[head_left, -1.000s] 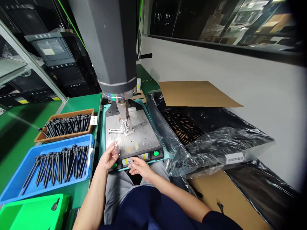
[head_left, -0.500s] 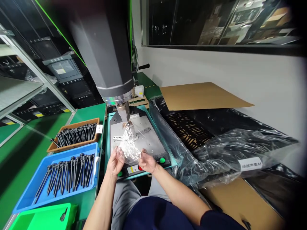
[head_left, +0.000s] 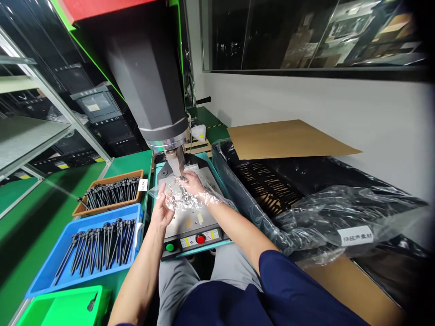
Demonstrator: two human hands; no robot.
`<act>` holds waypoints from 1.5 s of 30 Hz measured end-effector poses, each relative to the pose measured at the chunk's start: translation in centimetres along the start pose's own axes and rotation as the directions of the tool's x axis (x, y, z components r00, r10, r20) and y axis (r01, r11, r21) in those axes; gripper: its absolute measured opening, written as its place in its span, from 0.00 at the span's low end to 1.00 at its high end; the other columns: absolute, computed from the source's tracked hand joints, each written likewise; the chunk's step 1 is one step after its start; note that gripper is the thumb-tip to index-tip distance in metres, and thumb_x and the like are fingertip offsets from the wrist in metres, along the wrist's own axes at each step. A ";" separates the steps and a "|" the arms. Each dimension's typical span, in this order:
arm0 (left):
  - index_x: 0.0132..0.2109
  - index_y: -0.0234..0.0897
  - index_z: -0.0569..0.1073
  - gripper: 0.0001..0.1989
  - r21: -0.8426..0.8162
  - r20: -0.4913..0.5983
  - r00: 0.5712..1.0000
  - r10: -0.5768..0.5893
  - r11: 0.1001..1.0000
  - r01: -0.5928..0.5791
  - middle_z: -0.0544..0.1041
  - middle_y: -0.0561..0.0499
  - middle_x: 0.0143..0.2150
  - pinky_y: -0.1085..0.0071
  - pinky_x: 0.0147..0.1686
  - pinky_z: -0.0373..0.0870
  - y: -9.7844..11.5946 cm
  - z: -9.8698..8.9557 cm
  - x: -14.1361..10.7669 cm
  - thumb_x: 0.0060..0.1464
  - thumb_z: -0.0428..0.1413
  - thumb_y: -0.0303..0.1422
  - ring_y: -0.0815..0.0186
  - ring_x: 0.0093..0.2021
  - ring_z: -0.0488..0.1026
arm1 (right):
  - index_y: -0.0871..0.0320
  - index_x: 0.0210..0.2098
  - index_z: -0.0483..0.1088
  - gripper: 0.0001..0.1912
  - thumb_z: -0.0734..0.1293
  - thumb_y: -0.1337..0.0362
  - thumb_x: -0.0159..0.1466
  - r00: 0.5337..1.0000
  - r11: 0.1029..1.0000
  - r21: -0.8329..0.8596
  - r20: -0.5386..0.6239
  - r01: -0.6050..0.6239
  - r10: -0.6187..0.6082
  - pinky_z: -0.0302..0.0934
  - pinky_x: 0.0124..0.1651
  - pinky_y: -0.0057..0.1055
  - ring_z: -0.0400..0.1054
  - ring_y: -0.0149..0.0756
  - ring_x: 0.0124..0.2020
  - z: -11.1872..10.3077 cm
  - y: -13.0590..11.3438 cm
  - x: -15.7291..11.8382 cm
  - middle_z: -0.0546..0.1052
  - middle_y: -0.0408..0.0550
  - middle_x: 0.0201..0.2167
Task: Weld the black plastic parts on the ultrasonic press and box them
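A clear plastic bag (head_left: pixel 183 202) is spread over the metal plate of a press-like machine. My left hand (head_left: pixel 163 210) holds its left side, fingers curled and thumb upward. My right hand (head_left: pixel 193 183) reaches forward inside the bag, the film wrapping round its wrist. Its fingers are closed near a small dark piece just below the machine's metal tip (head_left: pixel 176 162); glare and film hide what they grip. In front of both hands, a panel carries a red button (head_left: pixel 200 238) and a green button (head_left: pixel 169 247).
To the left stand an orange tray (head_left: pixel 79 209) and a blue tray (head_left: pixel 34 281) of black rod-like parts, plus a green bin (head_left: pixel 61 308). On the right, a plastic-lined box (head_left: pixel 244 213) holds dark strips beneath a cardboard sheet (head_left: pixel 292 138). The machine head (head_left: pixel 146 81) hangs overhead.
My right hand has moved forward and left, into the bag and up to the machine's tip. The bag has spread wider over the plate. My left hand has risen slightly.
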State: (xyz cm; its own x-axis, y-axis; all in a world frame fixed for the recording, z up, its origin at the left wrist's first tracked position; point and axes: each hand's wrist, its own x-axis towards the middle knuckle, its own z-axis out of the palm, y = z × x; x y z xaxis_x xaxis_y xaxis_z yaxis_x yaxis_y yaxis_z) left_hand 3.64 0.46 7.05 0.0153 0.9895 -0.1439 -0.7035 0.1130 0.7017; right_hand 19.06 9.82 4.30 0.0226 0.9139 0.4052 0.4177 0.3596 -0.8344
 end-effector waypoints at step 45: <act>0.32 0.37 0.80 0.03 0.740 0.065 0.997 0.035 0.669 -0.072 0.74 0.52 0.26 0.72 0.33 0.64 -1.6 -4.1 -13.4 0.46 0.64 0.27 0.66 0.29 0.68 | 0.54 0.35 0.62 0.22 0.76 0.51 0.52 0.868 0.594 0.657 0.469 -0.465 0.161 0.56 0.18 0.23 0.59 0.24 0.16 0.7 -6.1 -16.0 0.72 0.39 0.27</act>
State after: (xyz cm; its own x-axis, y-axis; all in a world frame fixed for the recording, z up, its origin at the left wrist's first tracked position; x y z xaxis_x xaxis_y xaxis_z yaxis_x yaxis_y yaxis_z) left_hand 1.61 -13.34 5.01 0.0370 0.9966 -0.0738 0.0536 0.0717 0.9960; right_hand 15.51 -6.85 2.62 -0.3395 0.9396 0.0425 -0.3587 -0.0876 -0.9293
